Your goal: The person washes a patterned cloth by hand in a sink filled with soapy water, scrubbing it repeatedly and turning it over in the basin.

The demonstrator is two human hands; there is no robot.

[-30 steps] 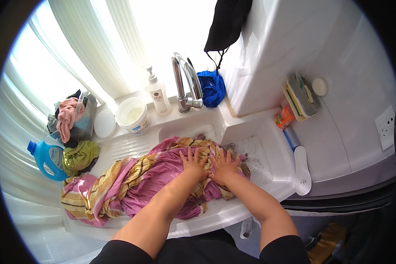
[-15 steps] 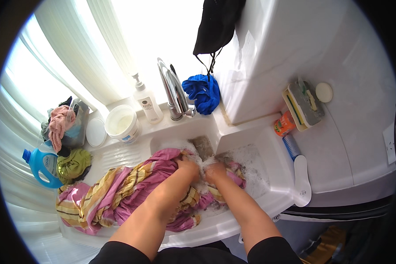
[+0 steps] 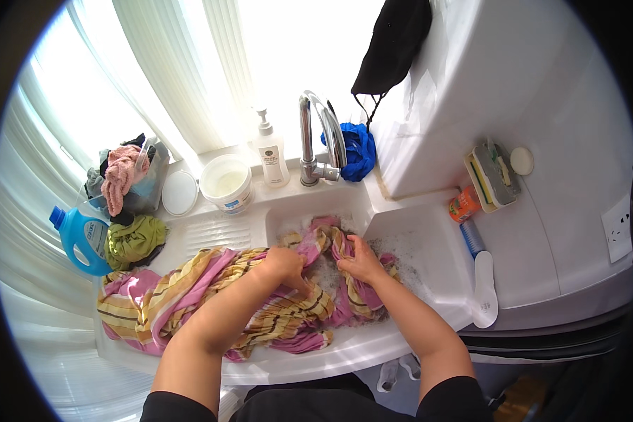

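Note:
A large wet cloth [image 3: 204, 281] with pink and yellow stripes lies bunched across the washboard side of the white sink [image 3: 443, 281] and trails into its soapy basin. My left hand [image 3: 287, 267] is closed on a fold of it at the basin's left side; its fingertips are partly hidden in the fabric. Over the suds, my right hand [image 3: 362, 261] pinches another part of the cloth between thumb and fingers. A lifted stretch of fabric runs between the two hands. Grey, foamy water shows around the cloth's right end.
Behind the basin stand a chrome faucet [image 3: 316, 155], a pump bottle [image 3: 271, 158], a white tub [image 3: 226, 184] and a blue cloth [image 3: 359, 151]. Left are a blue detergent jug [image 3: 83, 239] and a green garment [image 3: 137, 240]. A brush [image 3: 482, 288] lies on the right rim.
Both hands have come up out of the suds with cloth, and the right hand has moved apart from the left. More striped fabric shows above the water. The view has shifted.

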